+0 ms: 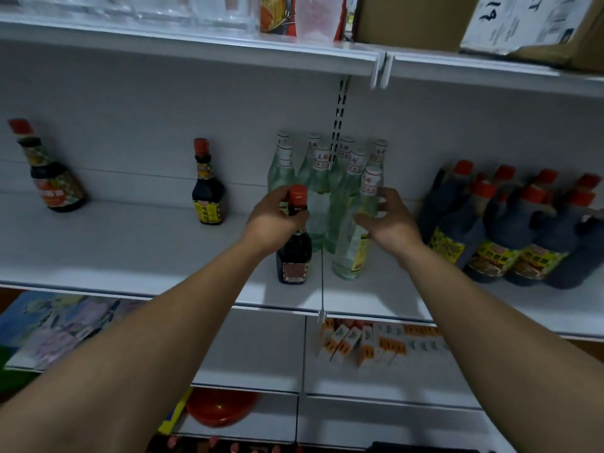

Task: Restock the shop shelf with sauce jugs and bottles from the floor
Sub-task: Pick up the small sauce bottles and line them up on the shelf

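My left hand [273, 220] grips the neck of a dark sauce bottle [294, 256] with a red cap, standing upright on the white middle shelf [130, 256]. My right hand [389, 220] has curled fingers around the neck of a clear bottle [354, 243] with a white cap, at the front of a cluster of clear bottles [320, 191]. Two more dark sauce bottles, one [209, 188] left of my hands and another [52, 171] at the far left, stand apart. Several dark sauce jugs [510, 230] with red caps crowd the right.
An upper shelf [228, 50] carries clear containers and a cardboard box [425, 18]. Below, small orange-and-white boxes [366, 341] lie on a lower shelf, with colourful packs [55, 325] at the left. A red bowl [219, 407] sits lower still.
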Tool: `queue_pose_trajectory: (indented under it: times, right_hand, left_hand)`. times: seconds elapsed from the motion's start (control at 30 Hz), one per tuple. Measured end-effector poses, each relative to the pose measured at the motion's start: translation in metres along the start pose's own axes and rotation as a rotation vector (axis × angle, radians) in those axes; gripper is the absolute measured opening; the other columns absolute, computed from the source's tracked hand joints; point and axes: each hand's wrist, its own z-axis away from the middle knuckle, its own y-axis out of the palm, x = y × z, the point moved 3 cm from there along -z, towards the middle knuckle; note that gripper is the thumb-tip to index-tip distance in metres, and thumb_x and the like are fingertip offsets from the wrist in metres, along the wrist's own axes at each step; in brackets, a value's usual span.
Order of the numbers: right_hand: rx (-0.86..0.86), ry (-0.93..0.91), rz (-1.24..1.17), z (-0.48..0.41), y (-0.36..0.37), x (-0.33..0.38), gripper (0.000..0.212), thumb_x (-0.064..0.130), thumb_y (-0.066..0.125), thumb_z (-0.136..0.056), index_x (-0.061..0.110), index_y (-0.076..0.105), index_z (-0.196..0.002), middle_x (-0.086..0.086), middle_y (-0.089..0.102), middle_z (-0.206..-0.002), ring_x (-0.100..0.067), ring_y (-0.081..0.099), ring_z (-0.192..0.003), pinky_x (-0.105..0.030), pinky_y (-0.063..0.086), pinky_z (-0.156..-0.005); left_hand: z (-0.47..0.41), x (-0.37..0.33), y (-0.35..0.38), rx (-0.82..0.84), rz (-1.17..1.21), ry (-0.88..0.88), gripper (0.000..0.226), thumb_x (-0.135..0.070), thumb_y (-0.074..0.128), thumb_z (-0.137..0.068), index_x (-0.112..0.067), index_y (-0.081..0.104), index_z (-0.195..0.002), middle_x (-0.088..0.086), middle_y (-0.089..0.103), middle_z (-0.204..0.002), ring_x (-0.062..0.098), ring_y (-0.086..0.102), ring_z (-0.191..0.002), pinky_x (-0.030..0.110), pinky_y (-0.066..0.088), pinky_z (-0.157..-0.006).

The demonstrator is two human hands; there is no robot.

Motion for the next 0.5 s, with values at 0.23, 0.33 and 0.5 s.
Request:
queue_pose_trajectory:
  times: [0.23, 0.33, 0.5]
  right_hand:
    - [-0.02, -0.006, -0.028, -0.005, 0.006, -0.018, 0.052, 0.035, 0.071, -0.079, 0.03, 0.046, -0.124, 0.005, 0.058, -0.104, -0.025, 0.064, -0.098, -0.05, 0.056, -0.084]
    - [-0.063, -0.006, -0.01, -0.011, 0.0, -0.025, 0.051, 0.034, 0.07, -0.082, 0.029, 0.045, -0.126, 0.004, 0.059, -0.107, -0.025, 0.065, -0.097, -0.05, 0.056, -0.083]
    - [-0.108, 0.038, 0.027, -0.03, -0.014, -0.041, 0.051, 0.035, 0.066, -0.086, 0.03, 0.041, -0.131, 0.002, 0.058, -0.126, -0.027, 0.061, -0.109, -0.049, 0.053, -0.09]
  left_hand:
    - [0.019, 0.034, 0.016, -0.03, -0.021, -0.064, 0.034, -0.031, 0.073, -0.082, -0.02, 0.066, -0.113, 0.002, 0.066, -0.107, 0.02, 0.06, -0.09, 0.03, 0.048, -0.078]
    - [0.019, 0.033, 0.021, -0.031, 0.026, -0.077, 0.039, -0.028, 0.072, -0.083, -0.018, 0.064, -0.12, -0.002, 0.062, -0.106, 0.014, 0.056, -0.09, 0.023, 0.041, -0.078]
    - [0.015, 0.033, 0.027, -0.028, 0.075, -0.093, 0.042, -0.027, 0.071, -0.084, -0.019, 0.061, -0.124, -0.003, 0.062, -0.113, 0.014, 0.056, -0.097, 0.024, 0.04, -0.083]
